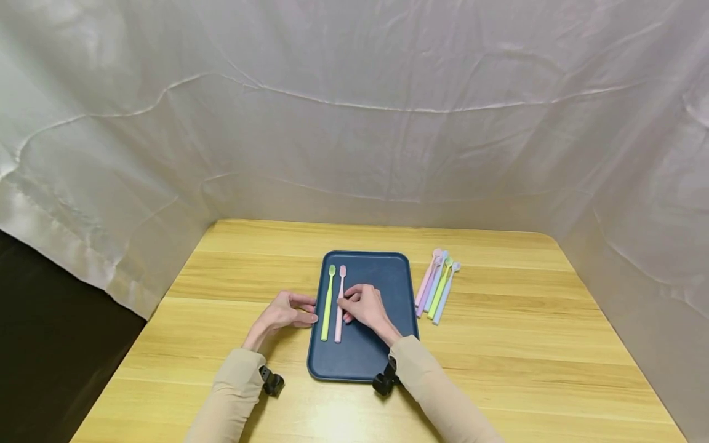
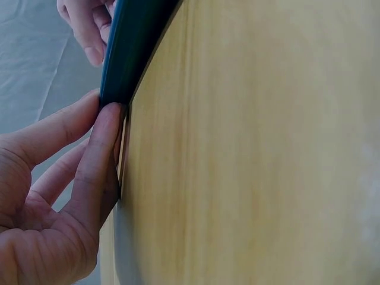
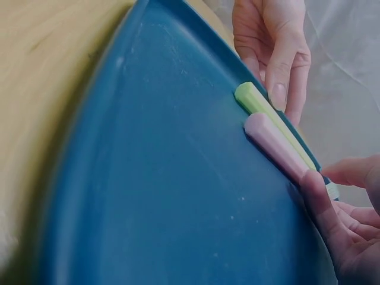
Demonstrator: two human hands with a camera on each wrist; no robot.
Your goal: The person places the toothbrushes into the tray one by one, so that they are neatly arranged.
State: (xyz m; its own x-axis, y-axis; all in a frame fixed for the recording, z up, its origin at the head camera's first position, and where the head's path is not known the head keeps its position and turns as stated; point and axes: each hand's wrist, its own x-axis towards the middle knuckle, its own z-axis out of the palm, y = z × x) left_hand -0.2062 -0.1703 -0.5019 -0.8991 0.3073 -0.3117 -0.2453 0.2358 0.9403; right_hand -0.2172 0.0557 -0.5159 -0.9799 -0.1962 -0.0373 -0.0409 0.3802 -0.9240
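A dark blue tray point(image 1: 349, 364) lies on the table, holding two toothbrushes side by side with their heads at the far end. The yellow-green toothbrush point(image 1: 327, 311) is nearer the left rim. Just right of it is the pink toothbrush point(image 1: 338, 329), which my right hand point(image 1: 365, 306) pinches at mid-handle between thumb and fingers. In the right wrist view, the butt end of the pink handle point(image 3: 276, 142) rests on the tray floor. My left hand point(image 1: 288, 311) holds the tray's left rim, thumb and fingertips meeting at its edge in the left wrist view.
Right of the tray, several toothbrushes point(image 1: 441, 289) in pink, purple, blue and green lie bunched on the wooden table point(image 1: 526, 344). Pale fabric point(image 1: 388, 154) hangs around the back and sides. A black wrist camera point(image 1: 272, 381) sits on the left wrist.
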